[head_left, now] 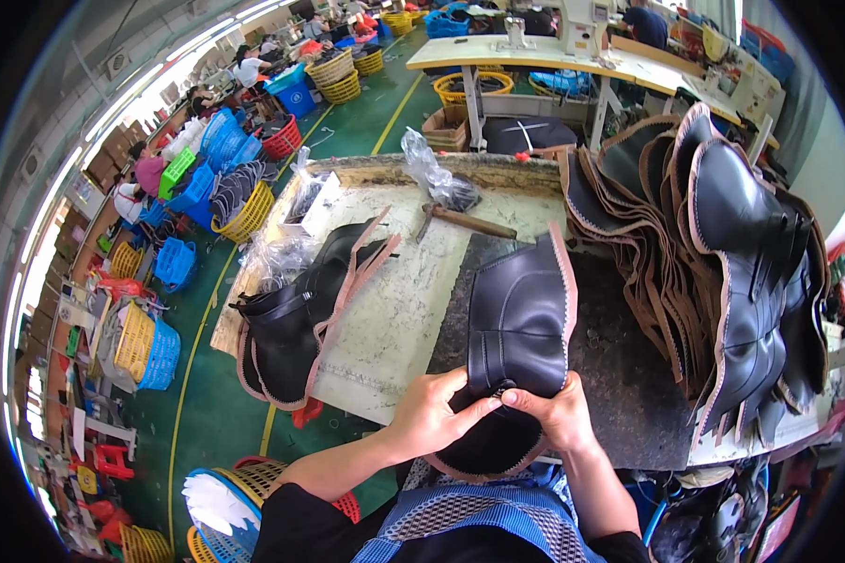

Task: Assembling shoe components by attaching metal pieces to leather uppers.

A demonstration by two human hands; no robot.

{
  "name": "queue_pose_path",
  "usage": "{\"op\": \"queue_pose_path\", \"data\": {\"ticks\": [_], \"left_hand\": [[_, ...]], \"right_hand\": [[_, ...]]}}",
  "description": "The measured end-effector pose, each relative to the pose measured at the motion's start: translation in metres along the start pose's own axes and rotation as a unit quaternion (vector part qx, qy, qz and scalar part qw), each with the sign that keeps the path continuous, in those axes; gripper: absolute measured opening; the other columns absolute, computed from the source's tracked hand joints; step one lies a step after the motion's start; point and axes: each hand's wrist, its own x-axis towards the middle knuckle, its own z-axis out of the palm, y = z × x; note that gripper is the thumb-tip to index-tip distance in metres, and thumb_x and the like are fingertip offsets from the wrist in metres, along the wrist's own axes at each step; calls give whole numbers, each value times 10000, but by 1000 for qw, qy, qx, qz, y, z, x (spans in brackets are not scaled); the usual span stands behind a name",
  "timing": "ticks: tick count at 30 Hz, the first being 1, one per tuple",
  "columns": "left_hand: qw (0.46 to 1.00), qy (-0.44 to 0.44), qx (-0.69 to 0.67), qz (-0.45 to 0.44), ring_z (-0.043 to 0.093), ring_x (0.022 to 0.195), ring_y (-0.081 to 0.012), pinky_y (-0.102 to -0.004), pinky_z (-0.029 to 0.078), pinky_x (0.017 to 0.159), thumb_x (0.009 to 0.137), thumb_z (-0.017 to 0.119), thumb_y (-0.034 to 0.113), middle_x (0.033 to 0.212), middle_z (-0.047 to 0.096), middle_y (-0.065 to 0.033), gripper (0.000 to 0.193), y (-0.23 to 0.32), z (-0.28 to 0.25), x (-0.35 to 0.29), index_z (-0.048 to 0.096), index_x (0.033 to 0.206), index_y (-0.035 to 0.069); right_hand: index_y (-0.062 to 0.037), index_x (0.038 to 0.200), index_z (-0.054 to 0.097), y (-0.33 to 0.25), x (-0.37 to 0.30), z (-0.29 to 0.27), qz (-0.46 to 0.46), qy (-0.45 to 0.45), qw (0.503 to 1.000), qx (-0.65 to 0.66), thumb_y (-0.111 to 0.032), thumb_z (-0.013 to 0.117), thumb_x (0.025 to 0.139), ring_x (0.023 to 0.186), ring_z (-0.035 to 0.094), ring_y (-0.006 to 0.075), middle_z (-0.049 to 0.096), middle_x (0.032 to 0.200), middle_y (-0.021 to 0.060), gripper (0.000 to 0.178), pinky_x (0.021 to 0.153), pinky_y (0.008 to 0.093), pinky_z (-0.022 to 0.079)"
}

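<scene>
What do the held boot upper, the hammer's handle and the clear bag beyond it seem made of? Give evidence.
Boot upper: probably leather or imitation; smooth, glossy, catching soft highlights. Hammer handle: probably wood; dull, brown surface. Clear bag: likely thin plastic; shiny, see-through, crinkled.

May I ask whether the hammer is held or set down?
The hammer lies on the worktable; left hand and right hand hold a leather piece.

Black sleeves point(296, 525) — blue patterned apron point(441, 511) — hands point(438, 411) ungloved

Left grip point(438, 409), right grip point(556, 410), holding black leather point(514, 314)
</scene>
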Motion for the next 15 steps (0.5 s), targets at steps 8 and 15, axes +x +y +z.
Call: {"op": "queue_pose_path", "data": {"ticks": [8, 15], "left_hand": [[997, 11, -49, -59, 624, 549, -178, -318, 482, 525, 884, 754, 219, 780, 714, -113, 291, 1, -5, 2, 671, 1073, 13], [996, -19, -37, -75, 623, 557, -209, -342, 489, 554, 879, 756, 277, 754, 704, -137, 309, -10, -3, 1, 701, 1073, 43]], "right_hand": [[0, 1051, 726, 9, -2, 11, -46, 31, 998, -35, -38, 821, 812, 869, 668, 112, 739, 977, 40, 261, 837, 286, 539], [0, 1041, 718, 20, 1, 6, -54, 52, 995, -59, -54, 835, 799, 864, 669, 123, 737, 978, 50, 274, 829, 297, 542]]}}
